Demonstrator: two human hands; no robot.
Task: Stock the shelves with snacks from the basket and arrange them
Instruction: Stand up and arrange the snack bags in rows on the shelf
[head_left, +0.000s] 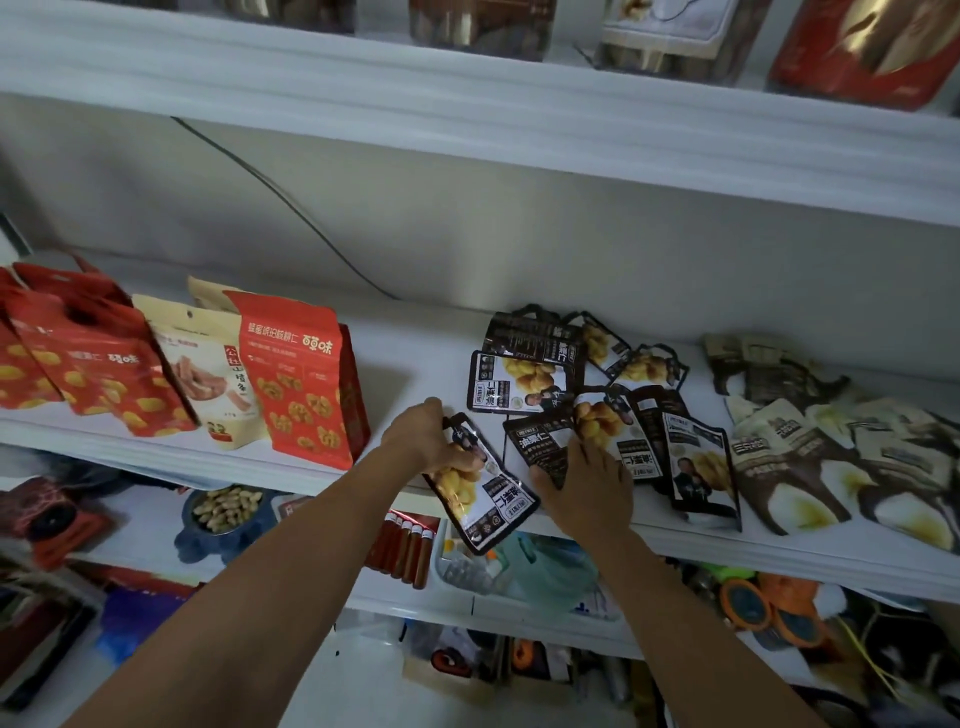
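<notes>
Snack pouches cover the middle white shelf (415, 332) of a wall unit. The left hand (434, 441) grips a black glossy snack pouch printed with yellow nuts (483, 501) by its top end, fingers curled round it. The pouch tilts, and its lower end hangs out past the shelf's front edge.

Just beside it, the right hand (587, 491) lies palm down on a loose heap of matching black pouches (524, 379). Its fingers are fairly straight and spread, pressing on the nearest pouches without closing round any. The heap sprawls flat, with pouches overlapping at all angles. To its right, close against the heap's edge, lie beige-and-dark-brown pouches (795, 457), also flat and overlapping.

Well apart on the left, upright bags stand in a row: a red bag with yellow nut pictures (301, 384), a cream bag showing brown sticks (208, 374) just beside it, and more red bags (88, 364) further left. A dark cable (291, 202) runs down the back wall.

On the shelf above stand clear jars (483, 23) and a red pack (872, 52). On the shelf below sit a blue bowl of peanuts (197, 543) and red tubes (408, 545).
</notes>
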